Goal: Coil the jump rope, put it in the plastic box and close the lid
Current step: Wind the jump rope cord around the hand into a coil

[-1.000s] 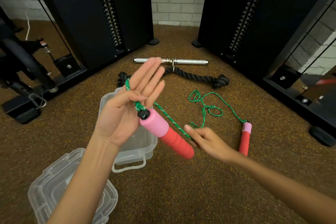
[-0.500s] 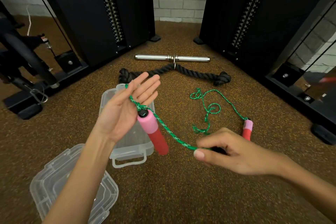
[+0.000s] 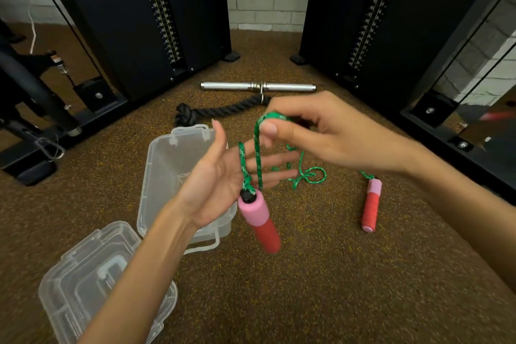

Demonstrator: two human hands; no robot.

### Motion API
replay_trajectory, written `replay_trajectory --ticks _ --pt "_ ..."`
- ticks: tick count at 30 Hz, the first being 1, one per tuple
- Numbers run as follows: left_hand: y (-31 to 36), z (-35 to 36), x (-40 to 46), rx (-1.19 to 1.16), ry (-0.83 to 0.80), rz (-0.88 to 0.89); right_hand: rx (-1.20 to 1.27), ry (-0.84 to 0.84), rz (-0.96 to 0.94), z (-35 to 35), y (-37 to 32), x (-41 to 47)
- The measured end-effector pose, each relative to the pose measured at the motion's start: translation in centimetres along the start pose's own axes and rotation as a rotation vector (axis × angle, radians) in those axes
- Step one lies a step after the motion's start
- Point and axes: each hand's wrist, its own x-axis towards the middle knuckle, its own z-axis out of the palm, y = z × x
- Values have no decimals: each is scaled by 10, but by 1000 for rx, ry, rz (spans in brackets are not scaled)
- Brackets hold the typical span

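1. The left hand is spread flat, fingers straight, with the green jump rope looped over it.
2. The right hand pinches the rope.
3. One handle dangles; the other handle lies on the floor.
4. The plastic box stands open, its lid beside it.

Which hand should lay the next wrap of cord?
Right. The right hand already pinches the green cord above the open left hand, which serves as the spool with one handle hanging below it.

Clear glossy plastic box, braided green cord, speckled rough floor
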Motion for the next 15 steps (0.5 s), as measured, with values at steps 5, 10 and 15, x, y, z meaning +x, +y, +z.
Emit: replay_trajectory --ticks 5,10,15 --pt "0 7 1 66 -132 -80 29 145 81 1 16 13" --pt "-1 15 -1 135 -175 -61 208 244 132 9 31 19" --pt "0 21 -1 176 -115 -9 289 370 171 22 48 22"
